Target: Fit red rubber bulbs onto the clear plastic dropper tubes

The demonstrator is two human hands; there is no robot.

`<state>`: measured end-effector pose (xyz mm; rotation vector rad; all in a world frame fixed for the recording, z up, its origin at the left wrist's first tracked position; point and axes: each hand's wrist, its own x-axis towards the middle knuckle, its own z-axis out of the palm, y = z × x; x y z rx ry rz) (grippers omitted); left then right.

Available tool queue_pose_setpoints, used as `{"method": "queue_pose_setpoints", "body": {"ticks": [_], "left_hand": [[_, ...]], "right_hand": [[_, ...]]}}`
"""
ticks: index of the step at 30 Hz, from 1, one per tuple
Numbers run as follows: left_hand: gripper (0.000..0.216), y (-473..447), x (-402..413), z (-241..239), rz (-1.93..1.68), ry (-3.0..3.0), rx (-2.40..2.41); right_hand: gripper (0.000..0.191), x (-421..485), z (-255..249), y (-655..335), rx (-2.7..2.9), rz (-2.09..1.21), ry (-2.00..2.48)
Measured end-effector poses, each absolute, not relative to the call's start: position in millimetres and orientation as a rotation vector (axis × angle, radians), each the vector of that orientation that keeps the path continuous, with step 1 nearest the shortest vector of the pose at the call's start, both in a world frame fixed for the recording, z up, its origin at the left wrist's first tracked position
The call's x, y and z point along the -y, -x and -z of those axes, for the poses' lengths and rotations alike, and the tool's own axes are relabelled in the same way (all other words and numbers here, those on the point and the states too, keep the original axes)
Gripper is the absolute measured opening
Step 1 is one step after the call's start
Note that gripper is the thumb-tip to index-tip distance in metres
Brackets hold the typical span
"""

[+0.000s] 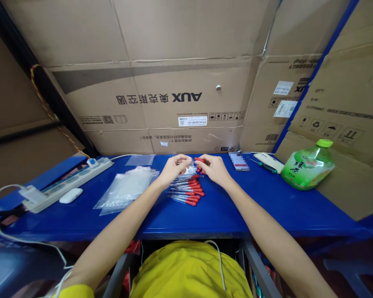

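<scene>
Red-capped dropper (199, 160) | left hand (173, 168) grip pinches it | right hand (214, 168) grip too, seemingly

L hand (173, 169) & R hand (214, 167) pinch a clear packet (191, 167) btwn them, mid blue bench (267, 207), nr back edge. Red-bulb droppers (188, 192) piled just in front. Clear bags (127, 188) twd left edge; green bottle (307, 167) nr right edge.

Red-bulbed clear droppers (189, 193), perhaps individually bagged, lie fanned flat.
</scene>
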<state>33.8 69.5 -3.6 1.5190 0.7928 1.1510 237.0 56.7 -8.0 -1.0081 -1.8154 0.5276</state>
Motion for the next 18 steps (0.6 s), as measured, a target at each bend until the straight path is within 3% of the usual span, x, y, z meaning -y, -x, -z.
{"method": "queue_pose_setpoints", "body": {"ticks": [5,9,18], "left_hand": [[0.056,-36.5,-66.7,-2.8,-1.129,-1.046,-0.519],[0.048,-42.1,-57.8,-5.8,-1.151,-0.872,-0.415],[0.049,-42.2,-49.5,-11.1,-1.143,-0.671,-0.175]], "right_hand": [[0.029,-55.5,13.1,-226.9,1.674,-0.581,0.991],[0.028,-54.2,18.6,-217.3,1.686,-0.475,1.024],[0.032,-46.9,24.0,-205.6,1.881,-0.352,1.088]]}}
